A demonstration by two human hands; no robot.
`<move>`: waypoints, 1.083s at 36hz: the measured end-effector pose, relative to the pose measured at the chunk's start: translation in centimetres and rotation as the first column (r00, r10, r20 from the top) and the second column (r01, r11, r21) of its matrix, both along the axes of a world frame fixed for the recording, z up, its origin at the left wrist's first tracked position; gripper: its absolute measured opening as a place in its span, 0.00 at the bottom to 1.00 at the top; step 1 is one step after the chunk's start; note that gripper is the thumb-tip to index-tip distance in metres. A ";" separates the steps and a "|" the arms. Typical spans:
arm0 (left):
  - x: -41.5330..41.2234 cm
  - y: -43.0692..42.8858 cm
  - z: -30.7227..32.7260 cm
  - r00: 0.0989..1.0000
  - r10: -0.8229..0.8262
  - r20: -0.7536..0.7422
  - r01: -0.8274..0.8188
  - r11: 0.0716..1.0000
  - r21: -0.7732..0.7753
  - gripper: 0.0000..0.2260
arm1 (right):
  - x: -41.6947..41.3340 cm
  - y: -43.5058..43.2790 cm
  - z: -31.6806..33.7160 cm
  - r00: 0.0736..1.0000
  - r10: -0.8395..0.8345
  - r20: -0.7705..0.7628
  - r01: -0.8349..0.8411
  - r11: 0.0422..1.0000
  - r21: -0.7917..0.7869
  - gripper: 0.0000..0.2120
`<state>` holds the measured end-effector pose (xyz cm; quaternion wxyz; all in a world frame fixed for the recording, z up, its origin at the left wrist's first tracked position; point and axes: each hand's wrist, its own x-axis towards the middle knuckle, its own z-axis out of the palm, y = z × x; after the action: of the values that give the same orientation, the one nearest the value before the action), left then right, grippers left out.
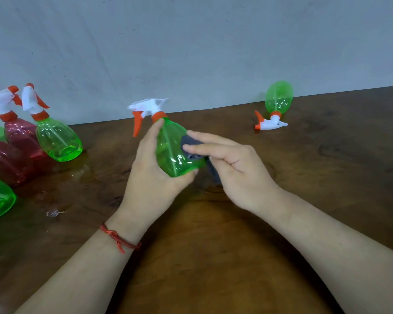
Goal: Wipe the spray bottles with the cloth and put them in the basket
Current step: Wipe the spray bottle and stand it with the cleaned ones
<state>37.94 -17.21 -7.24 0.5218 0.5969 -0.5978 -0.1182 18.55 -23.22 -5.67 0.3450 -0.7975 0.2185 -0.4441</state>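
Two hands meet above the wooden table (213, 250): the left hand (150, 180) grips a green spray bottle (171, 155) round its body, tilted, while the right hand (236, 164), fingers straight, presses a dark grey cloth (187, 140) against the bottle's side. A second green bottle (278, 98) lies far right.

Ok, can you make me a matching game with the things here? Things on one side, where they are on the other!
Things:
1 grey cloth
2 red bracelet
3 red bottles
4 lone green bottle

Places:
A tipped over, far right
B far left, in the group
C between right hand and held green bottle
D at the wrist of the left hand

Pairs: 1-C, 2-D, 3-B, 4-A.
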 end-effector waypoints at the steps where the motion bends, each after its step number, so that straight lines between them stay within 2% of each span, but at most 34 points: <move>1: 0.2 0.0 0.1 1.000 0.021 -0.016 -0.021 1.000 0.005 0.48 | 0.1 0.1 -0.1 1.000 0.007 -0.030 -0.008 1.000 -0.027 0.22; 6: 0.3 0.0 0.1 0.998 0.015 -0.062 -0.013 1.000 0.027 0.48 | 0.1 0.1 -0.2 0.997 0.003 -0.077 -0.010 0.996 -0.090 0.23; 9: -0.1 0.1 0.4 0.999 -0.011 -0.050 0.013 0.999 0.036 0.48 | -0.1 0.0 0.1 0.999 0.013 -0.046 -0.015 0.999 -0.049 0.22; 12: -0.5 0.3 0.6 0.996 -0.081 -0.049 0.083 0.996 0.040 0.48 | -0.2 -0.3 0.3 0.999 0.035 0.035 -0.038 0.995 0.096 0.22; 15: -1.1 0.7 0.6 0.982 -0.174 -0.076 0.177 0.984 0.034 0.49 | -0.1 -0.7 0.8 0.985 0.029 0.168 -0.080 0.950 0.301 0.24; 18: -2.0 1.6 1.5 0.967 -0.246 -0.062 0.244 0.969 -0.036 0.49 | -0.2 -0.7 1.5 0.930 0.039 0.366 -0.230 0.838 0.495 0.23; 21: -2.8 2.2 2.3 0.954 -0.297 -0.036 0.289 0.946 -0.145 0.49 | -0.6 -0.4 2.1 0.858 0.052 0.511 -0.379 0.735 0.562 0.22; 30: -2.0 1.8 1.5 0.942 -0.333 0.037 0.335 0.939 -0.074 0.52 | -0.5 -0.2 1.8 0.921 -0.041 0.388 -0.214 0.779 0.590 0.21; 33: -2.1 1.7 1.6 0.951 -0.289 0.109 0.298 0.951 -0.084 0.48 | -0.6 -0.4 1.4 0.924 -0.049 0.378 -0.194 0.794 0.576 0.22; 36: -2.1 1.5 1.6 0.971 -0.238 0.032 0.240 0.965 -0.105 0.46 | -0.4 -0.4 1.2 0.924 -0.040 0.380 -0.190 0.815 0.547 0.23; 39: -1.9 1.1 1.7 0.968 -0.204 -0.145 0.189 0.975 -0.116 0.44 | -0.1 -0.2 1.1 0.922 -0.005 0.387 -0.210 0.833 0.511 0.24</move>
<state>36.08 -16.14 -5.53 0.5822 0.4964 -0.6167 -0.1852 18.43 -23.40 -4.60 0.6155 -0.5782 0.2219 -0.4874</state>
